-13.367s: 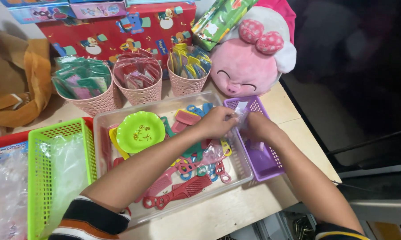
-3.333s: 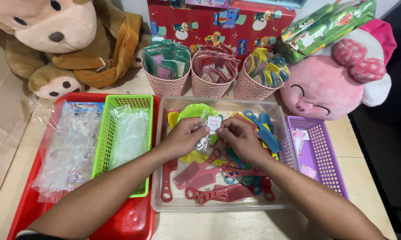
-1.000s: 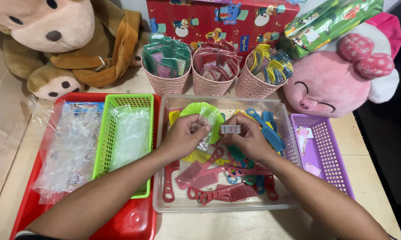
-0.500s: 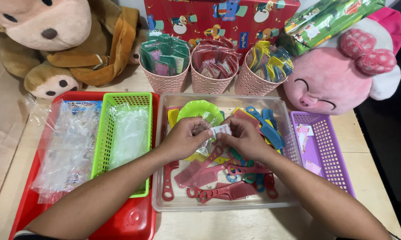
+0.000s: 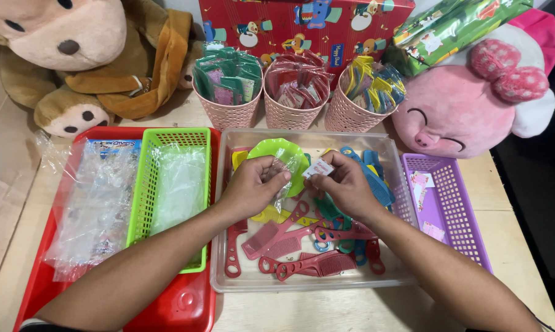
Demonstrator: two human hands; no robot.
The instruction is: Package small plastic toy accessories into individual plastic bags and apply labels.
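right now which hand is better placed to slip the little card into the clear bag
Right, probably. The right hand already pinches the small card at its fingertips, beside the clear bag that the left hand holds over the clear bin.

- Bright, even light from overhead – shadows soft and faint.
- Glare on the clear bags [image 5: 90, 203].
- Sharp throughout; slight bending at the edges.

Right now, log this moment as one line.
left hand: holds clear bag | right hand: holds small card | both over clear tray of combs
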